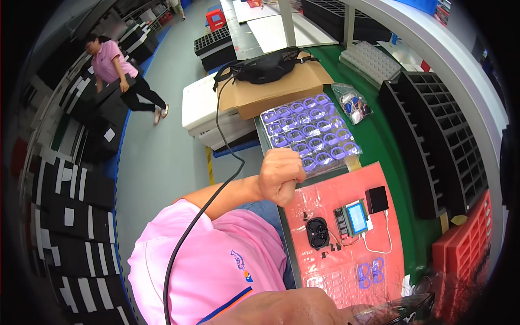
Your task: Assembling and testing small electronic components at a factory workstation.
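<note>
My left hand [281, 174] is closed in a fist at the table's near edge; whether anything is inside it is hidden. It is by the corner of a clear blister tray [309, 130] with rows of purple ring-shaped parts. To its right, a pink mat [309, 197] carries a black oval case [318, 233], small black pieces [331, 249] and a circuit board with a lit blue screen [356, 218]. A white cable [390, 244] joins the board to a black box [377, 199]. Another clear tray [330, 287] holds a few purple parts [371, 272]. My right hand is out of view.
A cardboard box [276, 93] bears a black bag [265, 66]; a black cable [219, 119] runs from it past my arm. Black divided trays [428, 141] and red crates [460, 249] line the far side. A person in pink [116, 67] stands in the aisle.
</note>
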The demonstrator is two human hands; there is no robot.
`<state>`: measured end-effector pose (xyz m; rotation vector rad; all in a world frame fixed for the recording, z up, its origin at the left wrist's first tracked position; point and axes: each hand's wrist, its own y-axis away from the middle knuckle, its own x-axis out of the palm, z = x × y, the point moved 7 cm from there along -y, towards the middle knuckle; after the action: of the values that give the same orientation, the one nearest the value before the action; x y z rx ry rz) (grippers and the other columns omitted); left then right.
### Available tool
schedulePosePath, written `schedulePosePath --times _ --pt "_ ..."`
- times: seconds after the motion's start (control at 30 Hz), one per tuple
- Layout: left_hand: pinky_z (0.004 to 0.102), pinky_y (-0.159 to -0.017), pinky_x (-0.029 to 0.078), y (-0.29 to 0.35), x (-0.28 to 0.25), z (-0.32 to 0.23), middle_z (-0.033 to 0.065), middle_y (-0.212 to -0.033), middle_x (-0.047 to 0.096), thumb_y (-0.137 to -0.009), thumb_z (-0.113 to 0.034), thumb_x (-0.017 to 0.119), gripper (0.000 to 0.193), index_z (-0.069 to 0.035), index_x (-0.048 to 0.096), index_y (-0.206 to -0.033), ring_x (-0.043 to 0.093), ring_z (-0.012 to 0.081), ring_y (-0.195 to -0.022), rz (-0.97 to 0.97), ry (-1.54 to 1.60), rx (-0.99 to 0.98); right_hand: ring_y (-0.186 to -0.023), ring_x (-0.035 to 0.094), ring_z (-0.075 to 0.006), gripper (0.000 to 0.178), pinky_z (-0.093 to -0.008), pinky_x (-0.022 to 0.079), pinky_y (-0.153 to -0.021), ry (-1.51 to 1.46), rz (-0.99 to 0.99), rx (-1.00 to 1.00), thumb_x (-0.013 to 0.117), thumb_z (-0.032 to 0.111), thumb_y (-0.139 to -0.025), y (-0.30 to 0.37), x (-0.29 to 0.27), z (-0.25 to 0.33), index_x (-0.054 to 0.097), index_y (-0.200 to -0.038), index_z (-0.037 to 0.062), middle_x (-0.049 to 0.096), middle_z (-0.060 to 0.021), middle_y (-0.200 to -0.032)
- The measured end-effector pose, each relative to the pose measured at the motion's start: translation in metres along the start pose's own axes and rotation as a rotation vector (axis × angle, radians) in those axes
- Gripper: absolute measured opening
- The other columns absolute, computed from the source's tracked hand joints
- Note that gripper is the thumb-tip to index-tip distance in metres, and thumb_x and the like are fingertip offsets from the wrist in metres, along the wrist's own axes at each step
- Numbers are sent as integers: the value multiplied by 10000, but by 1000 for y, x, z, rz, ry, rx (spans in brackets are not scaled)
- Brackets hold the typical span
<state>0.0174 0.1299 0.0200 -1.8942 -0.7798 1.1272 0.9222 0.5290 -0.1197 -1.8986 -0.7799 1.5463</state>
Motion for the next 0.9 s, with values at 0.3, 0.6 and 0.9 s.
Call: schedulePosePath --times 0.3,0.6,0.9 --pt "398 -472 278 4 -16 27 69 -576 449 -492 68 471 240 -28 565 -690 412 274 -477 -11 74 -35 -1005 603 -481 354 -575 493 -913 63 100 77 645 242 -973 -9 -119 56 610 -1165 -54 603 -296 -1086" --pt "403 -487 311 9 -53 56 81 -609 479 -505 51 508 246 -33 592 -720 465 284 -506 -27 158 -37 -863 586 -406 137 -506 499 -821 -316 -222 -253 602 76 -945 -54 -287 308 625 -1038 -22 591 -209 -964" --pt "405 -651 498 25 -63 61 117 -882 637 -625 90 628 295 -12 641 -902 625 321 -759 -66 222 -37 -850 613 -335 14 -438 524 -768 -757 -200 -510 667 61 -958 -12 -401 531 677 -950 66 618 -151 -943"
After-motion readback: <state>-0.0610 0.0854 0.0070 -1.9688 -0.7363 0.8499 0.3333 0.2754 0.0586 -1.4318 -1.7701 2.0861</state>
